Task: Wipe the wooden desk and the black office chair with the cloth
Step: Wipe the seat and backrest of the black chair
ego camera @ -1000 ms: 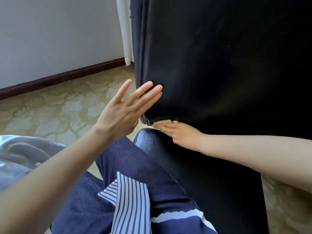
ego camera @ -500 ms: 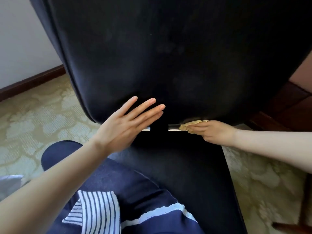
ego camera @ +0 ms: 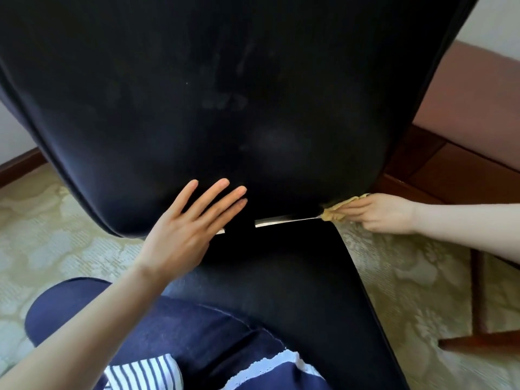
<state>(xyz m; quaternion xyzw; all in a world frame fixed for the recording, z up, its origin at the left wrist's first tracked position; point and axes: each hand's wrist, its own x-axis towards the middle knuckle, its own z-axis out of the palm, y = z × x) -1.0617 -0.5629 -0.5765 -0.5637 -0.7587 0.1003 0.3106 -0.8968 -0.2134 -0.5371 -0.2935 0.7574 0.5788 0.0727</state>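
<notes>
The black office chair [ego camera: 225,94] fills most of the view, its backrest facing me and its seat [ego camera: 295,277] below. My left hand [ego camera: 188,229] lies flat with straight fingers against the lower edge of the backrest. My right hand [ego camera: 377,212] holds a small yellow cloth [ego camera: 334,211] against the backrest's lower right corner, at the gap between backrest and seat. Most of the cloth is hidden under my fingers.
A wooden desk [ego camera: 464,114] stands at the right, with its leg and foot [ego camera: 478,311] on the patterned carpet [ego camera: 42,235]. My knee in dark blue cloth [ego camera: 183,327] rests against the seat front. A dark skirting board [ego camera: 19,167] runs at the left.
My right hand has slid the cloth rightward along the backrest's lower edge, from its left corner to its right corner. The left hand has stayed flat against the backrest's lower part while the view swung.
</notes>
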